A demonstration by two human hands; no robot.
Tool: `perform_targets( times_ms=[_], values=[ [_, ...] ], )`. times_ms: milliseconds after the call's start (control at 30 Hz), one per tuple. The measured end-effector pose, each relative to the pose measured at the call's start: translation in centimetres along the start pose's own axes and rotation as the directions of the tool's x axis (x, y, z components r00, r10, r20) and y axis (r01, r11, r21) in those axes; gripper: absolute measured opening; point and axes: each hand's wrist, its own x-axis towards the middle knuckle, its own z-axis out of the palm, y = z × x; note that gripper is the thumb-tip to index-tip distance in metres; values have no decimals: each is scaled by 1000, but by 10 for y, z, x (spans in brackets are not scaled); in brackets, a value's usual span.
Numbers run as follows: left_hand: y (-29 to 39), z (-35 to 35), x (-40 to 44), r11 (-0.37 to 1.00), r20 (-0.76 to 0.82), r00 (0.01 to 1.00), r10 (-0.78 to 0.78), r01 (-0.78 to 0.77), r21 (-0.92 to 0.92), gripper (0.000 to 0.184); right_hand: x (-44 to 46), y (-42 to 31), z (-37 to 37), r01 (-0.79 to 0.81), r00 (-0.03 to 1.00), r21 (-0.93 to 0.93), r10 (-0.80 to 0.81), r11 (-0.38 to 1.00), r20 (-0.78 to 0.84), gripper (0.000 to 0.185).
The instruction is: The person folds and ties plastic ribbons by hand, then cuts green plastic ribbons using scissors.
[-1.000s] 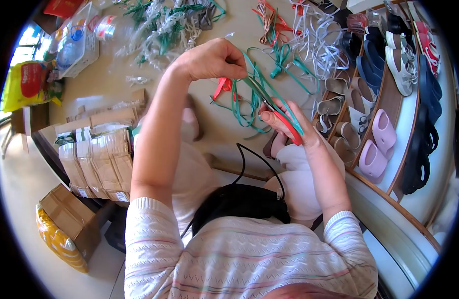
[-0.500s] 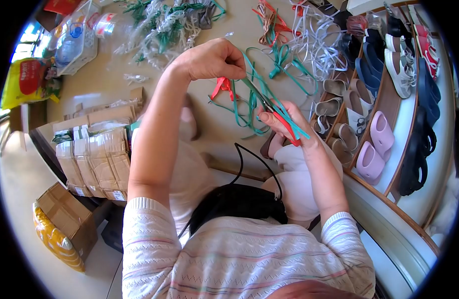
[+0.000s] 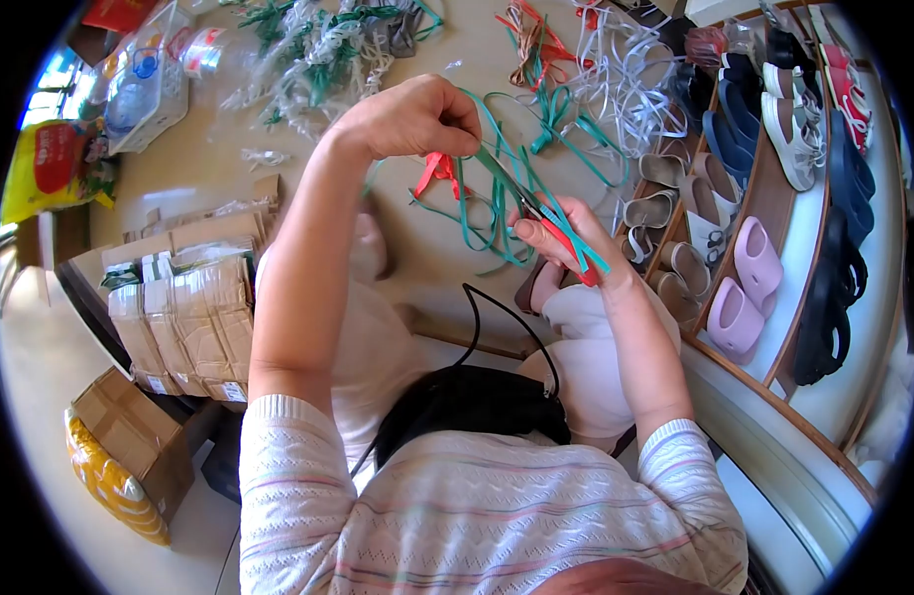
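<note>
My left hand [image 3: 417, 117] is raised at upper centre, its fingers pinched on a green strap [image 3: 493, 164] that runs down to the right. To the lower right, my right hand [image 3: 566, 238] is wrapped round red-handled scissors [image 3: 582, 266]. Their blades point up and left along the strap, and green strap ends lie across the handles. Loops of green strap hang between and below my hands. Behind them a red ribbon [image 3: 437, 177] lies on the floor.
Tangled white and green straps [image 3: 328, 59] and white straps [image 3: 626, 74] lie on the floor ahead. On the right stands a shoe rack [image 3: 786, 223] with pink slippers [image 3: 737, 315]. Cardboard boxes [image 3: 194, 322] and a white basket [image 3: 165, 109] are on the left.
The strap ends by the scissors handles have shifted and spread apart. Both hands have moved slightly left in view, still gripping the strap and the scissors.
</note>
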Motion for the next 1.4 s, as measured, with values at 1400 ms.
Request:
perform_targets(
  times_ms=[1400],
  values=[
    [-8,11,5,981,-78,996,40,-25,191,21,-1,14,-20,-2,998,-139,-6,990,-60,21]
  ],
)
